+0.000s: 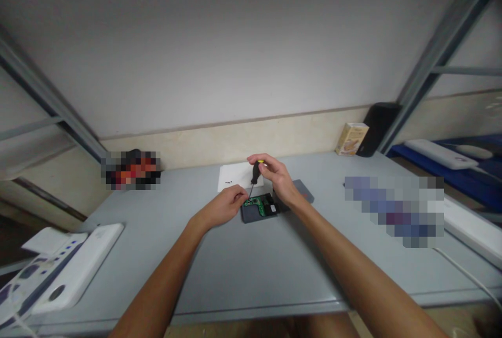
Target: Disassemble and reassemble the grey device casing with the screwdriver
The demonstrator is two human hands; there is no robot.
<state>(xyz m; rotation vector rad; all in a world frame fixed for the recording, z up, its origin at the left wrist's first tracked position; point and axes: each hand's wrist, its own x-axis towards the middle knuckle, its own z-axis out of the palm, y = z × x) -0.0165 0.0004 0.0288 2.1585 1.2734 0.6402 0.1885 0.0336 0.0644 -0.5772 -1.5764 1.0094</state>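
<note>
Grey bench [251, 270], screwdriver [255, 174] in right fingers [269, 159], angled down at circuit board [259, 204], left fingers [237, 191] bunched alongside, contents unclear.

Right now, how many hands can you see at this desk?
2: the left hand is at the green circuit board; the right hand holds the screwdriver above it. No others show.

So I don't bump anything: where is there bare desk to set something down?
Bare desk lies between the white case and left forearm, between the right forearm and blurred patch, and between both forearms this side of the opened device. The middle is crowded: left hand, right hand, screwdriver, paper.
</note>
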